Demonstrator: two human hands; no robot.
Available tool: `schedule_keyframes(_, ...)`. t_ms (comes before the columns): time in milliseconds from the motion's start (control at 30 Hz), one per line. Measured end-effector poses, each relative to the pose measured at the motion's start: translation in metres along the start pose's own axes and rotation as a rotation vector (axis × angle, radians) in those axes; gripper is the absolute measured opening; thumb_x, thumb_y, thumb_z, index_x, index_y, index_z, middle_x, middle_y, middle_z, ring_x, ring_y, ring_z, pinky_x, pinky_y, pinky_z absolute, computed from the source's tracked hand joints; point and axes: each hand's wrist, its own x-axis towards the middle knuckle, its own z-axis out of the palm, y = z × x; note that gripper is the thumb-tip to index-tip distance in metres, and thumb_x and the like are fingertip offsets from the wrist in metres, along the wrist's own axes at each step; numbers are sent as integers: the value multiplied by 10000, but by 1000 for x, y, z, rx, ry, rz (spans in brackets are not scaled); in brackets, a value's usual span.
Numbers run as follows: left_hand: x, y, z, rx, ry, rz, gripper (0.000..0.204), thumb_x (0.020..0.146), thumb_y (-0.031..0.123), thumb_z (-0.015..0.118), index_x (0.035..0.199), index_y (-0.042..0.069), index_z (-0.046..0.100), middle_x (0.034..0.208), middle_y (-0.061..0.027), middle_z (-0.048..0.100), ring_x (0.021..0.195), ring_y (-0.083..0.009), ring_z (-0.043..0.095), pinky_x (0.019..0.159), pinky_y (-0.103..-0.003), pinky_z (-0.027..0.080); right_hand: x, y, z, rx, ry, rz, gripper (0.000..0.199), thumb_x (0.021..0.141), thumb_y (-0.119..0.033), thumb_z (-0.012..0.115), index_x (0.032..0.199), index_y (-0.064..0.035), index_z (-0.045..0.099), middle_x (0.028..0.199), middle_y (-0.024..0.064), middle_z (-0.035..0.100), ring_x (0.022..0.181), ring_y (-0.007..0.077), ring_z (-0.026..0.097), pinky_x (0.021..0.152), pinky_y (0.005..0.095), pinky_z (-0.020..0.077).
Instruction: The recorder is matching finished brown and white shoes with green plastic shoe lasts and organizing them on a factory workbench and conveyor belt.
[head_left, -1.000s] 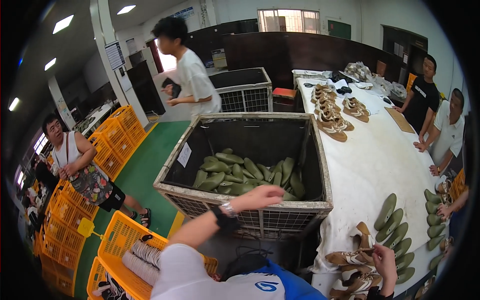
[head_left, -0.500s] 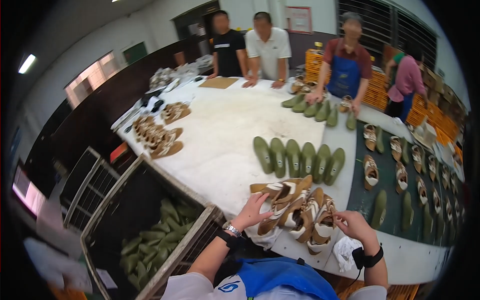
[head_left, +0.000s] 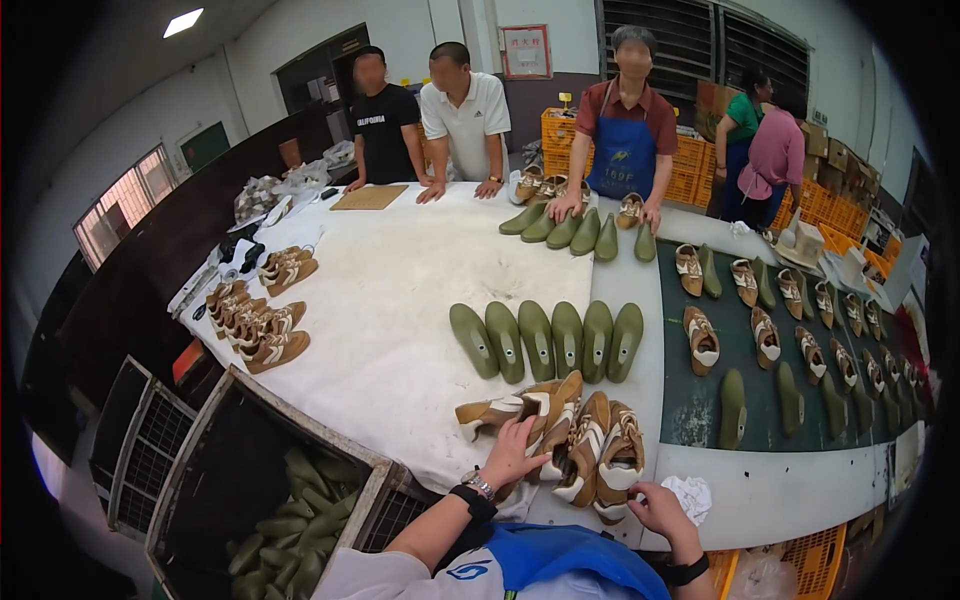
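Several brown-and-white sneakers (head_left: 588, 452) stand crowded together at the table's near edge. Across those at the left of the cluster lies my left hand (head_left: 512, 458), fingers spread and touching them. My right hand (head_left: 662, 510) has its fingers curled in a pinch at the heel of the rightmost sneaker (head_left: 622, 450); the exact grip is partly hidden. Just beyond the sneakers, a row of green shoe lasts (head_left: 537, 340) lies on the white cloth. A crumpled white cloth or paper (head_left: 690, 498) is beside my right hand.
A bin (head_left: 372, 500) of green lasts stands at my left. More sneakers (head_left: 265, 325) sit on the table's left side. Shoes and lasts line a dark green mat (head_left: 690, 405) at right. Across the table, a person in a blue apron (head_left: 625, 160) touches lasts; two people lean nearby.
The view has swung, shifting the scene left. My left hand reaches further over the sneakers. My right hand has moved from the rightmost sneaker's collar down toward its heel.
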Motion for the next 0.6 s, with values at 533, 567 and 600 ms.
schedule_keyframes(533, 2, -23, 1, -41, -80, 9, 655, 713, 378, 673, 1171, -20, 425, 1160, -195, 475, 1137, -415, 357, 982, -437, 300, 54, -20, 13, 30, 384, 249, 400, 699, -293, 700, 943, -61, 484, 572, 77, 556, 537, 279, 569, 517, 384, 437)
schedule_keyframes(567, 2, -23, 2, -40, -77, 9, 655, 713, 378, 673, 1171, -20, 425, 1160, -195, 475, 1137, -415, 357, 982, -437, 300, 54, -18, 15, 30, 385, 247, 400, 699, -293, 700, 943, -61, 484, 572, 77, 556, 537, 279, 569, 517, 384, 437)
schedule_keyframes(600, 2, -23, 2, -47, -72, 14, 654, 715, 381, 671, 1170, -19, 425, 1158, -196, 474, 1136, -415, 357, 980, -439, 301, 55, -16, 16, 66, 436, 219, 421, 707, -284, 691, 999, -62, 484, 559, 73, 553, 525, 279, 567, 510, 385, 435)
